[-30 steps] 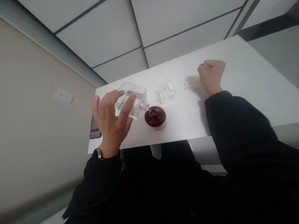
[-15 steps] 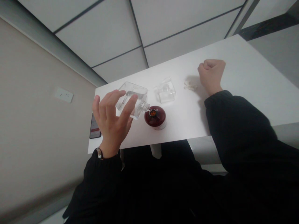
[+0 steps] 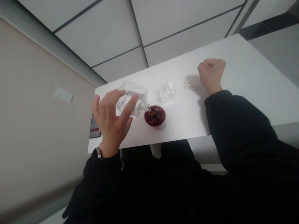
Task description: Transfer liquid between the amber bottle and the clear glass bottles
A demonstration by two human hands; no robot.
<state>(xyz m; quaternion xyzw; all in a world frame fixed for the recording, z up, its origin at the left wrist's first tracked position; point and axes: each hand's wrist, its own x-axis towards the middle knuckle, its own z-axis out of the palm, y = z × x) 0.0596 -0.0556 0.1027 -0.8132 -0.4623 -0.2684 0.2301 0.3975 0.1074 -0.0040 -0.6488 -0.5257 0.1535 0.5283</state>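
As my left forearm rises from its black sleeve, back of the hand up, my left hand grips the clear bottle with bent fingers, tipping its neck to the mouth of the dark red bottle, which stands upright on the white table. My right hand, well apart, is curled into a fist; whether it holds anything, I cannot tell.

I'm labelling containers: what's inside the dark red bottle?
Inside the dark red bottle, an orange patch shows through its open mouth; its dark shoulder hides the rest, any liquid level included.
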